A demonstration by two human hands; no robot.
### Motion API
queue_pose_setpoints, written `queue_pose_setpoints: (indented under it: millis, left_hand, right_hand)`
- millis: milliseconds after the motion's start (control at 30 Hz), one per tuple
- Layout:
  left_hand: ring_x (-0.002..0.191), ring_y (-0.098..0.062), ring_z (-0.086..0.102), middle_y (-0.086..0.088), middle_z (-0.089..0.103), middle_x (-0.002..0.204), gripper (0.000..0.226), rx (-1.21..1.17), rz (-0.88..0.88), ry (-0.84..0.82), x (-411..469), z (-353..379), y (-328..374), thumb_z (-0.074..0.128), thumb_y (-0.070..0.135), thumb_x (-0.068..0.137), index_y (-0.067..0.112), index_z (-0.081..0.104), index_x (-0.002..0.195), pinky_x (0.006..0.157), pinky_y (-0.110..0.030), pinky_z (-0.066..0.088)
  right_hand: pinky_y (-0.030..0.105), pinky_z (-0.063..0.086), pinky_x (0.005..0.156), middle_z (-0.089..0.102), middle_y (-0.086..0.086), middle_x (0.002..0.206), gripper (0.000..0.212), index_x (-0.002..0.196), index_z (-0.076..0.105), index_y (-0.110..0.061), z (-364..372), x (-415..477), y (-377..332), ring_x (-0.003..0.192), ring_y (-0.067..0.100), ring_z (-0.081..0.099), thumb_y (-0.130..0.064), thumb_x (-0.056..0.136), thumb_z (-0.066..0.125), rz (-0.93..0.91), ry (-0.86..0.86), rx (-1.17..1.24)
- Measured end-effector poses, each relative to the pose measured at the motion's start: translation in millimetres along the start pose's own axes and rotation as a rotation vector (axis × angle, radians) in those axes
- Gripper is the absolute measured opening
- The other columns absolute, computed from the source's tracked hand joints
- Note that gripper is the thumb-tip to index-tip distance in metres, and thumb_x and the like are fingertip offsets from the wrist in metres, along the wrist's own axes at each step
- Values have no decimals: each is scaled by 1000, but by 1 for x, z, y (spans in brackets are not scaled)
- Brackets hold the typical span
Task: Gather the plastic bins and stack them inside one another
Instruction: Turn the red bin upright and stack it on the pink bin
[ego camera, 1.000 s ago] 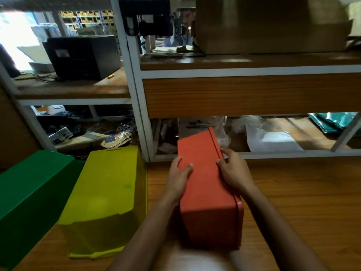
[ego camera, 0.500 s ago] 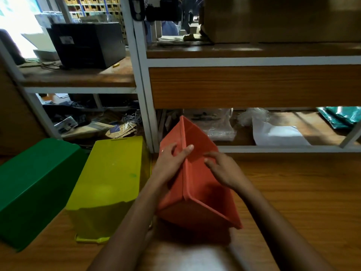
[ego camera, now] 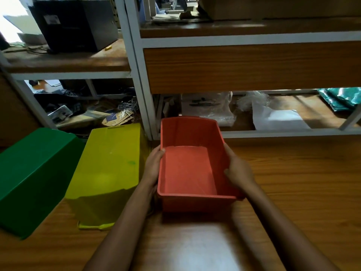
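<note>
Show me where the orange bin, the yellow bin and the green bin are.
orange bin (ego camera: 187,169): head view, on its inside floor.
yellow bin (ego camera: 109,163): head view, on its upturned bottom.
green bin (ego camera: 33,169): head view, on its upturned bottom.

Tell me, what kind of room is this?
Probably a storeroom or workshop. Metal-framed shelves hold loose wires and papers and plastic bags, a black machine sits up top, and plastic storage bins, like the red bin, stand on the wooden table.
</note>
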State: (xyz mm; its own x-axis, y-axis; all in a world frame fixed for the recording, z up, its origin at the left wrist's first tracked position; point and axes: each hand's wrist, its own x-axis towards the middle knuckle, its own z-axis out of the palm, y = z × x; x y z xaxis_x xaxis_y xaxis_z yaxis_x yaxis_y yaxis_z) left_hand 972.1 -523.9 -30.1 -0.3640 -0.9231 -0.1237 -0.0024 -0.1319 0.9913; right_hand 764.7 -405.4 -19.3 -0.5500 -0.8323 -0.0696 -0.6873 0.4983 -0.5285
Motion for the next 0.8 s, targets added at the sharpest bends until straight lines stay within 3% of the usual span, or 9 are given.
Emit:
queue_pose_setpoints:
  millis: [67, 100, 200, 267, 333, 433, 567, 667, 800]
  left_hand:
    - [87, -14, 73, -1, 76, 100, 22, -38, -63, -30, 1, -6, -3, 47, 24, 102, 28, 67, 109, 68, -25, 57]
    - [91, -18, 73, -6, 76, 105, 23, -38, -95, -43, 1, -9, -2, 46, 26, 103, 26, 67, 112, 71, -29, 58]
    - [89, -21, 72, -11, 75, 105, 28, -33, -156, -49, 3, -12, 2, 43, 28, 104, 17, 67, 116, 76, -34, 57]
    - [89, -23, 72, -12, 74, 103, 28, -49, -201, -56, 2, -8, 5, 44, 31, 104, 18, 67, 111, 81, -39, 57]
    - [98, -27, 70, -13, 72, 108, 28, -47, -210, -88, -1, -3, 6, 42, 36, 103, 22, 66, 108, 89, -44, 56]
    - [109, -29, 67, -12, 68, 120, 33, -45, -172, -120, -3, 5, 3, 43, 41, 102, 22, 60, 124, 96, -50, 53]
    - [116, -28, 64, -9, 66, 126, 34, -13, -92, -214, -5, 22, -5, 40, 41, 103, 25, 57, 129, 102, -53, 48]
    - [122, -24, 60, -3, 64, 131, 31, 3, -60, -277, -10, 45, -6, 40, 41, 103, 33, 59, 126, 105, -51, 46]
    - [125, -27, 58, -5, 63, 134, 41, -19, -41, -369, -19, 84, -13, 44, 48, 98, 30, 57, 133, 107, -54, 43]
  right_hand:
    - [28, 47, 56, 57, -6, 87, 78, 155, 11, -35, 4, -3, -4, 71, 12, 59, -10, 94, 53, 46, 43, 49]
    - [29, 47, 59, 62, -2, 94, 76, 156, 13, -30, 6, -4, -6, 75, 15, 61, -14, 95, 54, 83, 68, 87]
    - [42, 52, 86, 63, 12, 127, 68, 152, 29, -18, 8, 0, -6, 104, 29, 65, -37, 94, 59, 270, 69, 310]
    - [48, 51, 94, 66, 12, 122, 51, 132, 54, -15, 6, 0, -4, 104, 29, 65, -49, 93, 54, 368, -27, 489]
    - [47, 53, 88, 72, 9, 102, 40, 105, 66, -18, 1, -6, -3, 92, 26, 68, -52, 96, 47, 397, -129, 614]
    - [41, 55, 78, 74, 8, 99, 36, 107, 68, -16, -2, -17, 3, 90, 26, 71, -46, 97, 50, 382, -141, 739]
    - [50, 54, 92, 71, 5, 107, 49, 121, 62, -22, -5, -37, 20, 97, 27, 69, -54, 84, 58, 347, 13, 718]
    - [52, 55, 90, 72, 4, 102, 50, 116, 63, -22, -13, -53, 38, 93, 26, 68, -51, 76, 65, 372, 130, 698]
    - [52, 56, 87, 73, 2, 99, 48, 111, 64, -24, -31, -80, 67, 90, 25, 70, -50, 71, 70, 402, 260, 679]
